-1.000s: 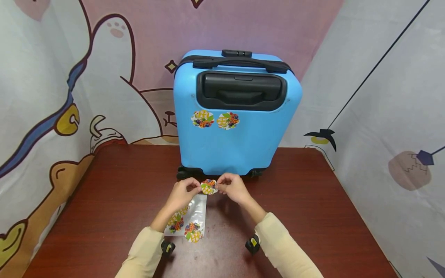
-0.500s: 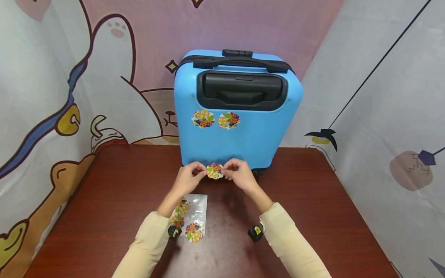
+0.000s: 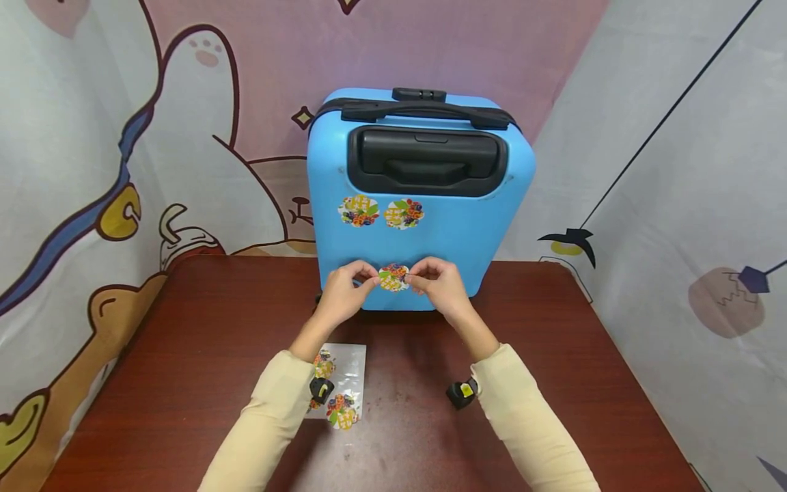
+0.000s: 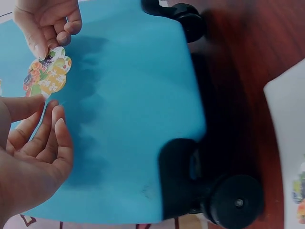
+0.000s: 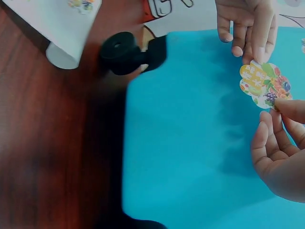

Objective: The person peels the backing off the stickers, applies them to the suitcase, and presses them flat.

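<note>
A scallop-edged fruit sticker (image 3: 393, 278) is stretched between my two hands, in front of the lower face of a blue suitcase (image 3: 406, 249). My left hand (image 3: 346, 294) pinches its left edge between thumb and forefinger. The opposite edge is pinched by my right hand (image 3: 441, 287). Both wrist views show the sticker (image 4: 47, 72) held just off the blue shell, with hand shadows falling on it. Higher on the suitcase, two similar stickers, a left one (image 3: 359, 210) and a right one (image 3: 404, 214), sit side by side under the black handle recess (image 3: 427, 160).
A white sticker sheet (image 3: 352, 362) lies on the brown table (image 3: 203, 369), partly covered by my left forearm. One fruit sticker (image 3: 342, 411) overhangs its lower edge. Black suitcase wheels (image 4: 237, 201) show in the left wrist view. A patterned cloth (image 3: 258, 82) hangs behind.
Both hands have carried the sticker up and slightly right, from above the sheet to the suitcase's lower face. More of the sheet's upper part is uncovered. The suitcase has stayed put.
</note>
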Tool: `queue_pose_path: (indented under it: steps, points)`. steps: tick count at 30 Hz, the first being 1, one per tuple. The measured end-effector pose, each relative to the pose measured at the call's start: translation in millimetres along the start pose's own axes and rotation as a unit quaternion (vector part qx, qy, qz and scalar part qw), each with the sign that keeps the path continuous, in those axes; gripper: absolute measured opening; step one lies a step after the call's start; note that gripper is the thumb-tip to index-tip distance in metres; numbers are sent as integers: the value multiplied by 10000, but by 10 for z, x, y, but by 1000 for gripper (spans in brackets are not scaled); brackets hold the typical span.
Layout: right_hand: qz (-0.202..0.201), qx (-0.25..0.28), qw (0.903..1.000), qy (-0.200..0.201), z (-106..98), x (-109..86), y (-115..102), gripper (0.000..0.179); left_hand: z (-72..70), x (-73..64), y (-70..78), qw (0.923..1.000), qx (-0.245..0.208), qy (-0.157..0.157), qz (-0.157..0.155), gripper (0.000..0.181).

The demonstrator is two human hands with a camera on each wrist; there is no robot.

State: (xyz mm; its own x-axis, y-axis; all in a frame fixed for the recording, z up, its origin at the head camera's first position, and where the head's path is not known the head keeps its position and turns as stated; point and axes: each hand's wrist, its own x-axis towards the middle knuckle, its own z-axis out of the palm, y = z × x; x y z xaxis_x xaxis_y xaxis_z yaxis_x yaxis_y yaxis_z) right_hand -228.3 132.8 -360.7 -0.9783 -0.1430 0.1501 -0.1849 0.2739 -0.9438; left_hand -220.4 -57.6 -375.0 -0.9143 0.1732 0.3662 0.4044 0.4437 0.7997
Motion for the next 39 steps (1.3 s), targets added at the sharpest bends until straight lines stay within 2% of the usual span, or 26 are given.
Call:
queue_pose_path:
  steps: [7,17,24,39]
  points:
    - [-51,5,9997,219,-136,42,-149,11,30,139,173,9996,2,188,217,5]
    - [-221,-81,9986,471,-284,45,-270,16,65,237,376,9995,-29,302,92,7]
    - [-349,-57,9974,629,-365,56,-345,17,63,287,501,9992,-79,324,207,7]
    - [-596,72,9916,1141,-507,64,-534,19,139,376,746,9942,-11,873,628,9]
